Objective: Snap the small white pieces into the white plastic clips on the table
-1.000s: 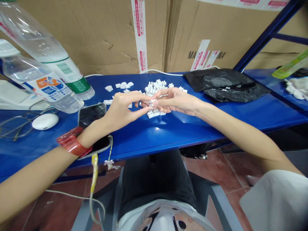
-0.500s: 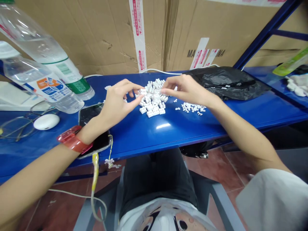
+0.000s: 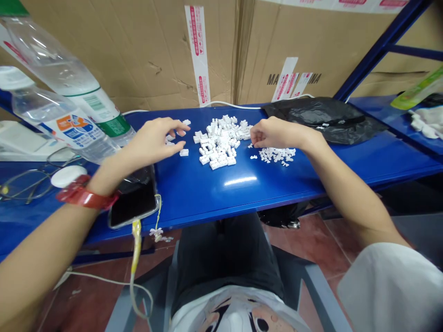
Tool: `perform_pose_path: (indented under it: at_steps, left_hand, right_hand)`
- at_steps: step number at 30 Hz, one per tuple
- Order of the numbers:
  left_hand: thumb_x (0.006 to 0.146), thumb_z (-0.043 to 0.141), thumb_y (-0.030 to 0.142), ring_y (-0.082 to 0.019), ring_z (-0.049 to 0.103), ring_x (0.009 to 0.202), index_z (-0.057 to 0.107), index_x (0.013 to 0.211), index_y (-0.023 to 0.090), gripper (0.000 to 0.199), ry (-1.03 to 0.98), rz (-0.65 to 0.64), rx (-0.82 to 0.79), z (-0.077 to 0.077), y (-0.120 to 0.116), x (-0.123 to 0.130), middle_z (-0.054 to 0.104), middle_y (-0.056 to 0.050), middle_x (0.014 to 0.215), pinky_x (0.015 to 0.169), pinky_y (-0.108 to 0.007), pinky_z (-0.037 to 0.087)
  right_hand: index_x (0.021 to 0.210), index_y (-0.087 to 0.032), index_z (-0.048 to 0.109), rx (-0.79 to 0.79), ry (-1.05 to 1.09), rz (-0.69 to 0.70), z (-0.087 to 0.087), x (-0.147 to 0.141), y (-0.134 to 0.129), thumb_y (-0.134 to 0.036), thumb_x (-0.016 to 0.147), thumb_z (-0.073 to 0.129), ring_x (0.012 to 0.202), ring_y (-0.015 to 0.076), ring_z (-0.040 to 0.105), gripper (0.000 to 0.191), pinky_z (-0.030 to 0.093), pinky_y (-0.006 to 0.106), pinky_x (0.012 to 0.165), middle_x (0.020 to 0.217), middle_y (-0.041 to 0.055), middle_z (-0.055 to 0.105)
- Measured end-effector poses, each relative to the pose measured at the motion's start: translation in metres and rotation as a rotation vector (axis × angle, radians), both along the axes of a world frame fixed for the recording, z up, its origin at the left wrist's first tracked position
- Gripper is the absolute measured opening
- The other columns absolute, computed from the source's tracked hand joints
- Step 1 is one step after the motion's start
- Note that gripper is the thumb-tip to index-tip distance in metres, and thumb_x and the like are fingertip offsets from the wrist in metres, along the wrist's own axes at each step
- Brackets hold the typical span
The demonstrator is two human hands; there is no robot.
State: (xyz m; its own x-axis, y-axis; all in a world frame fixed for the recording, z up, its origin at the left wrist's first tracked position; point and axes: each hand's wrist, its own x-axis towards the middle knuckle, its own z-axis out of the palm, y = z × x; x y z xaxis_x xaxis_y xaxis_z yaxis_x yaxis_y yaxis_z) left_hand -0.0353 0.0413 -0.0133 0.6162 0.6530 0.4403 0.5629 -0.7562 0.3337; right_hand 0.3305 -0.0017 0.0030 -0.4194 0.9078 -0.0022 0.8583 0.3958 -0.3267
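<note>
In the middle of the blue tabletop lies a heap of small white plastic blocks (image 3: pixel 221 143). My left hand (image 3: pixel 155 138) is to the left of the heap, thumb and fingers apart, with nothing visible in it. A few loose white blocks (image 3: pixel 184 152) lie around its fingertips. At the heap's right edge my right hand (image 3: pixel 272 131) is bent down, its fingers curled together. Whatever they may hold is hidden. Just below that hand is a smaller pile of tiny white pieces (image 3: pixel 277 156), with a few strays beside it.
Two plastic bottles (image 3: pixel 78 131), eyeglasses (image 3: pixel 27 184) and a white rounded case (image 3: pixel 68 175) stand or lie at left. A phone (image 3: pixel 134 203) with a cable is under my left forearm. A black plastic bag (image 3: pixel 325 120) lies back right. Cardboard boxes (image 3: pixel 138 55) line the rear.
My left hand has moved left, away from the heap, uncovering loose blocks. My right hand has shifted slightly right and down toward the tiny pieces, its fingers now curled in.
</note>
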Motion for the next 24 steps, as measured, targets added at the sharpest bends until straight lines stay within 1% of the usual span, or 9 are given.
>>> perform_pose_path:
  at_steps: [2, 4, 6, 7, 9, 12, 16, 20, 24]
  left_hand:
    - [0.077, 0.088, 0.044, -0.019, 0.068, 0.083, 0.083, 0.109, 0.026, 0.037, 0.11, -0.07, -0.039, 0.006, 0.007, -0.012, 0.083, 0.0, 0.102, 0.071, -0.026, 0.049]
    - [0.078, 0.087, 0.054, -0.021, 0.069, 0.088, 0.084, 0.108, 0.025, 0.042, 0.196, -0.124, -0.052, 0.009, 0.011, -0.019, 0.083, -0.002, 0.107, 0.076, -0.027, 0.051]
    - [0.082, 0.084, 0.054, -0.021, 0.07, 0.089, 0.084, 0.105, 0.025, 0.037, 0.255, -0.165, -0.049, 0.009, 0.014, -0.02, 0.082, -0.003, 0.105, 0.079, -0.027, 0.051]
    - [0.084, 0.082, 0.052, -0.021, 0.07, 0.088, 0.085, 0.102, 0.025, 0.033, 0.272, -0.179, -0.046, 0.009, 0.015, -0.019, 0.082, -0.003, 0.102, 0.079, -0.028, 0.051]
    - [0.084, 0.08, 0.048, -0.022, 0.07, 0.088, 0.085, 0.097, 0.028, 0.025, 0.275, -0.194, -0.044, 0.009, 0.016, -0.016, 0.082, -0.003, 0.098, 0.08, -0.03, 0.051]
    - [0.082, 0.079, 0.044, -0.022, 0.069, 0.088, 0.084, 0.095, 0.029, 0.02, 0.216, -0.158, -0.01, 0.009, 0.012, -0.01, 0.083, -0.001, 0.097, 0.08, -0.032, 0.051]
    - [0.085, 0.076, 0.04, -0.018, 0.066, 0.079, 0.08, 0.096, 0.026, 0.019, 0.019, -0.108, -0.022, 0.012, -0.003, 0.0, 0.082, 0.001, 0.093, 0.068, -0.03, 0.048]
    - [0.086, 0.079, 0.033, -0.013, 0.057, 0.069, 0.079, 0.098, 0.024, 0.014, -0.129, -0.185, -0.151, 0.016, -0.022, 0.014, 0.079, 0.0, 0.089, 0.063, -0.028, 0.05]
    - [0.085, 0.081, 0.03, -0.015, 0.061, 0.072, 0.081, 0.104, 0.024, 0.019, -0.224, -0.26, -0.255, 0.013, -0.031, 0.024, 0.077, -0.002, 0.085, 0.064, -0.03, 0.056]
  right_hand:
    - [0.075, -0.022, 0.076, -0.017, 0.035, -0.02, 0.003, -0.002, -0.003, -0.026, 0.075, 0.088, 0.062, 0.017, 0.063, 0.013, 0.045, 0.034, 0.06, 0.07, 0.0023, 0.073]
    - [0.081, -0.023, 0.077, -0.036, 0.079, -0.034, 0.006, -0.005, -0.007, -0.019, 0.071, 0.09, 0.06, 0.0158, 0.062, 0.017, 0.044, 0.034, 0.061, 0.07, 0.0003, 0.073]
    - [0.088, -0.023, 0.078, -0.041, 0.105, -0.023, 0.009, -0.01, -0.011, -0.012, 0.07, 0.089, 0.058, 0.0143, 0.06, 0.024, 0.043, 0.034, 0.063, 0.069, -0.0021, 0.072]
    - [0.089, -0.023, 0.078, -0.037, 0.105, -0.005, 0.009, -0.012, -0.012, -0.01, 0.071, 0.086, 0.058, 0.0139, 0.06, 0.023, 0.043, 0.034, 0.064, 0.069, -0.0029, 0.071]
    - [0.085, -0.023, 0.077, -0.028, 0.077, 0.048, 0.01, -0.016, -0.014, -0.009, 0.075, 0.08, 0.061, 0.0142, 0.061, 0.017, 0.043, 0.034, 0.067, 0.071, -0.0026, 0.071]
    - [0.077, -0.023, 0.074, -0.016, 0.036, 0.106, 0.01, -0.018, -0.014, -0.01, 0.077, 0.075, 0.067, 0.0166, 0.063, 0.013, 0.044, 0.035, 0.069, 0.074, -0.0002, 0.073]
    - [0.076, -0.023, 0.073, 0.013, 0.024, 0.1, 0.009, -0.016, -0.013, -0.014, 0.077, 0.076, 0.069, 0.0176, 0.062, 0.01, 0.044, 0.035, 0.068, 0.073, 0.0012, 0.072]
    - [0.078, -0.023, 0.075, 0.021, 0.042, 0.092, 0.009, -0.016, -0.013, -0.011, 0.077, 0.073, 0.069, 0.0174, 0.064, 0.011, 0.047, 0.035, 0.069, 0.074, 0.0011, 0.073]
    - [0.081, -0.022, 0.075, 0.004, 0.057, 0.073, 0.006, -0.018, -0.012, -0.005, 0.074, 0.072, 0.069, 0.0185, 0.066, 0.018, 0.049, 0.035, 0.067, 0.075, 0.0016, 0.075]
